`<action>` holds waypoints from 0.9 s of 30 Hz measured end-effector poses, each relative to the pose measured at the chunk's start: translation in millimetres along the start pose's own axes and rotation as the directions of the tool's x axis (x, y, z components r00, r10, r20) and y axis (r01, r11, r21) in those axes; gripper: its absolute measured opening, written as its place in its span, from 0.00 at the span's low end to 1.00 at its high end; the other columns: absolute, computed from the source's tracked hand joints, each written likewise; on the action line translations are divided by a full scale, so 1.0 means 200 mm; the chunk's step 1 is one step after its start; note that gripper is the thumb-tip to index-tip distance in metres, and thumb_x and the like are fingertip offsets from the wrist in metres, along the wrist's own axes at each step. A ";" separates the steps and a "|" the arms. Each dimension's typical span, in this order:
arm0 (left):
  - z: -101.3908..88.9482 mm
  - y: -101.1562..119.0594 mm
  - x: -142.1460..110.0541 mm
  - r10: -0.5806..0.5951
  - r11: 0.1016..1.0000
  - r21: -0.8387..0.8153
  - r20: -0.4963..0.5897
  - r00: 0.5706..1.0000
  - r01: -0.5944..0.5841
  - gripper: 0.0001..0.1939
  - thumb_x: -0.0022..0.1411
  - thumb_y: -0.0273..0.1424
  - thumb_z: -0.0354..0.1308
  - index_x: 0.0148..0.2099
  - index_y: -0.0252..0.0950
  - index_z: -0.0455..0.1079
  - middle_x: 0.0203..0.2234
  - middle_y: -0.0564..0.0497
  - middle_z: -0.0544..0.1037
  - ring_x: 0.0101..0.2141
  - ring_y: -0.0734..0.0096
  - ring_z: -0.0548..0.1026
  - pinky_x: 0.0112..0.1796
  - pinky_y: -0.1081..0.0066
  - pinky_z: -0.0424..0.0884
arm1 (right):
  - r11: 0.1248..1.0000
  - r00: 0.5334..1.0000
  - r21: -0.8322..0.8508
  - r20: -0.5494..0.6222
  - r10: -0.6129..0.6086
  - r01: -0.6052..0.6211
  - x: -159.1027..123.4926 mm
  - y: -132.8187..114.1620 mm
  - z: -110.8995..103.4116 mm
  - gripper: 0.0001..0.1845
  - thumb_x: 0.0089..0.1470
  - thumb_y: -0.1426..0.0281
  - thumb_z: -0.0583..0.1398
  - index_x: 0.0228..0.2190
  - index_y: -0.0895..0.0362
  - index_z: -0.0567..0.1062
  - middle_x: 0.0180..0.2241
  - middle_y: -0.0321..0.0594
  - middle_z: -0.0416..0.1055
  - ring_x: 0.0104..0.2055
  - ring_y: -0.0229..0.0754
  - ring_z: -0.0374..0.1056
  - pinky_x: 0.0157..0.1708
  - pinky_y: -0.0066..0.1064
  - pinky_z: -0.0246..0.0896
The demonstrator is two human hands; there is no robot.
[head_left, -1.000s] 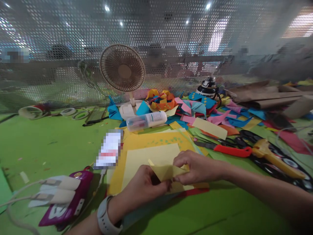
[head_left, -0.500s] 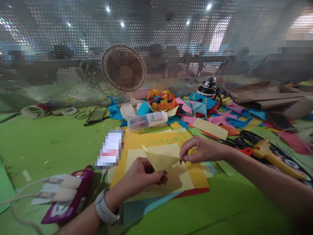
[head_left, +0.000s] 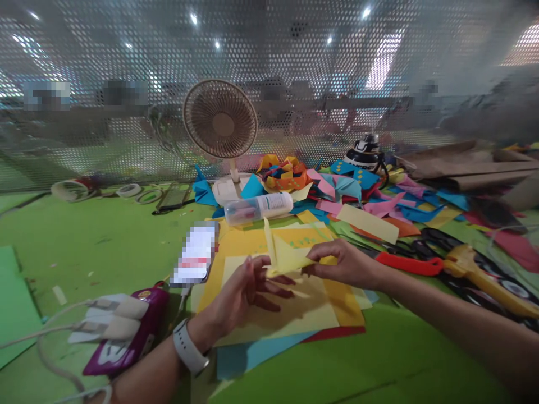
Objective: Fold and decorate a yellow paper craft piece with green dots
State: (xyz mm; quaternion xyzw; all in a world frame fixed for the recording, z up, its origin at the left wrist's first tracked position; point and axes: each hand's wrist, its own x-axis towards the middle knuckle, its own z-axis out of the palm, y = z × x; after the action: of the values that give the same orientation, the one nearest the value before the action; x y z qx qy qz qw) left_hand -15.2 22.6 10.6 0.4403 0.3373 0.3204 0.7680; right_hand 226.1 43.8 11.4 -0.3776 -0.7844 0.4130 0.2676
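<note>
A small folded piece of pale yellow paper (head_left: 287, 253) is held above the stacked sheets, one narrow point of it standing up. My right hand (head_left: 337, 261) pinches its right end between thumb and fingers. My left hand (head_left: 252, 289) is beside its left end, palm turned up and fingers spread apart; the thumb and index finger are close to the paper, and I cannot make out firm contact. Under both hands lies a pale yellow sheet (head_left: 311, 317) on top of an orange-yellow sheet (head_left: 347, 306). A blue sheet (head_left: 240, 359) sticks out below.
A phone (head_left: 196, 253) and a purple power strip (head_left: 126, 336) with white plugs are on the left. Behind stand a fan (head_left: 221, 120), a clear bottle (head_left: 259, 207) and a heap of coloured folded paper (head_left: 286, 174). Red-handled scissors (head_left: 410, 264) and a yellow tool (head_left: 484, 275) lie right.
My left hand has let its grip go and spread its fingers. The folded paper has turned, its point now standing upright. The view has shifted slightly, showing more of the red handle.
</note>
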 end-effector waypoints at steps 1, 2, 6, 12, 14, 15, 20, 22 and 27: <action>0.00 0.00 0.00 -0.008 1.000 -0.028 -0.042 0.999 0.007 0.27 0.53 0.53 0.56 0.44 0.35 0.69 0.35 0.44 0.77 0.34 0.62 0.76 0.29 0.69 0.72 | 1.000 1.000 -0.007 -0.024 -0.016 0.016 0.00 0.00 0.00 0.09 0.53 0.67 0.59 0.32 0.56 0.78 0.31 0.39 0.76 0.34 0.41 0.69 0.36 0.31 0.62; 0.00 0.00 0.01 -0.015 1.000 -0.026 -0.086 0.996 0.012 0.23 0.54 0.49 0.58 0.43 0.36 0.69 0.34 0.47 0.77 0.33 0.65 0.76 0.29 0.70 0.72 | 0.999 0.999 -0.019 -0.040 -0.027 0.026 0.00 0.00 0.00 0.08 0.52 0.69 0.59 0.33 0.56 0.78 0.32 0.39 0.76 0.34 0.41 0.70 0.36 0.31 0.62; 0.01 -0.02 0.03 0.018 0.993 0.118 -0.178 0.984 0.003 0.13 0.53 0.37 0.64 0.38 0.35 0.70 0.32 0.52 0.75 0.30 0.74 0.73 0.31 0.74 0.70 | 0.998 1.000 -0.057 0.003 -0.022 0.022 -0.02 -0.05 -0.02 0.10 0.49 0.74 0.57 0.32 0.56 0.78 0.31 0.37 0.75 0.35 0.42 0.69 0.36 0.31 0.61; 0.00 -0.07 0.06 0.094 0.983 0.174 -0.175 0.980 -0.064 0.15 0.50 0.37 0.67 0.36 0.35 0.68 0.24 0.56 0.73 0.25 0.77 0.70 0.29 0.76 0.68 | 0.996 0.995 0.017 0.047 0.090 -0.091 -0.02 -0.06 0.02 0.15 0.56 0.63 0.55 0.22 0.57 0.71 0.22 0.34 0.69 0.27 0.38 0.65 0.27 0.26 0.57; 0.00 -0.08 0.06 0.111 0.983 0.166 -0.190 0.976 -0.079 0.18 0.49 0.37 0.68 0.39 0.35 0.68 0.24 0.56 0.73 0.26 0.77 0.70 0.30 0.76 0.68 | 0.987 0.988 0.047 0.006 0.156 -0.156 -0.01 -0.03 0.06 0.20 0.56 0.58 0.55 0.20 0.58 0.69 0.19 0.33 0.66 0.24 0.36 0.65 0.24 0.25 0.56; 0.00 -0.08 0.05 0.106 0.984 0.161 -0.199 0.974 -0.075 0.19 0.49 0.36 0.68 0.41 0.35 0.68 0.26 0.55 0.74 0.27 0.77 0.71 0.30 0.76 0.68 | 0.981 0.984 0.083 -0.015 0.180 -0.178 0.00 -0.01 0.08 0.21 0.56 0.57 0.55 0.19 0.58 0.67 0.19 0.33 0.65 0.23 0.36 0.65 0.24 0.25 0.57; 0.02 -0.05 0.04 -0.057 0.991 0.104 -0.205 0.977 0.079 0.16 0.50 0.38 0.67 0.36 0.34 0.69 0.25 0.54 0.74 0.24 0.78 0.70 0.27 0.77 0.67 | 0.949 0.969 0.251 -0.104 0.223 -0.191 0.01 0.03 0.14 0.24 0.54 0.53 0.56 0.18 0.57 0.63 0.18 0.31 0.61 0.23 0.36 0.67 0.23 0.25 0.60; 0.02 -0.04 0.03 -0.096 0.988 0.103 -0.192 0.977 0.118 0.16 0.51 0.40 0.66 0.32 0.33 0.68 0.24 0.54 0.73 0.22 0.79 0.69 0.26 0.78 0.66 | 0.938 0.965 0.286 -0.110 0.237 -0.197 0.02 0.02 0.15 0.25 0.53 0.51 0.56 0.17 0.57 0.63 0.17 0.31 0.61 0.22 0.36 0.67 0.22 0.25 0.60; 0.00 -0.01 0.03 -0.129 0.984 0.085 -0.276 0.953 0.158 0.15 0.51 0.40 0.65 0.34 0.34 0.68 0.24 0.55 0.74 0.22 0.78 0.71 0.24 0.78 0.66 | 0.944 0.971 0.241 -0.022 0.239 -0.227 0.03 0.01 0.06 0.26 0.54 0.49 0.53 0.21 0.59 0.69 0.21 0.38 0.71 0.24 0.37 0.68 0.26 0.26 0.62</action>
State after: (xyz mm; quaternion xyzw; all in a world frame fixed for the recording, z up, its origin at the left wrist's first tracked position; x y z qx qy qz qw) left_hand -11.8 26.2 8.0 0.4069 0.4860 0.3021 0.7120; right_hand 214.0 44.0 4.9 -0.4435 -0.6723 0.5224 0.2800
